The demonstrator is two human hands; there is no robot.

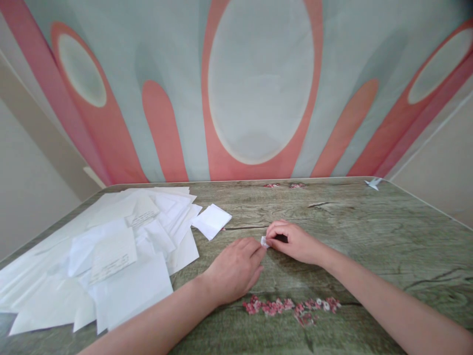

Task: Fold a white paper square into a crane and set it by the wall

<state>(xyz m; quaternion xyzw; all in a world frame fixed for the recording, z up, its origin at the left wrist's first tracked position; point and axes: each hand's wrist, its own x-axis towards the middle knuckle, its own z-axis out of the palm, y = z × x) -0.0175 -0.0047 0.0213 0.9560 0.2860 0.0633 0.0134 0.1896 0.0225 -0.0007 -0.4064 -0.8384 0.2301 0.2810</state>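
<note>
A small piece of folded white paper [263, 241] is between my two hands, low over the wood-patterned table. My right hand [291, 240] pinches its right side between thumb and fingertips. From the left, my left hand [236, 268] is closed with its fingertips at the paper's other edge, hiding part of it. How the paper is folded is too small to make out. Just beyond my left hand lies a short stack of square white paper [212, 221].
A large spread of loose white sheets [136, 291], some with printed lines, covers the table's left side. A small folded paper figure [374, 183] lies at the far right corner. Pink flowers are printed on the tabletop [369, 222]. A patterned curtain [185, 98] hangs behind.
</note>
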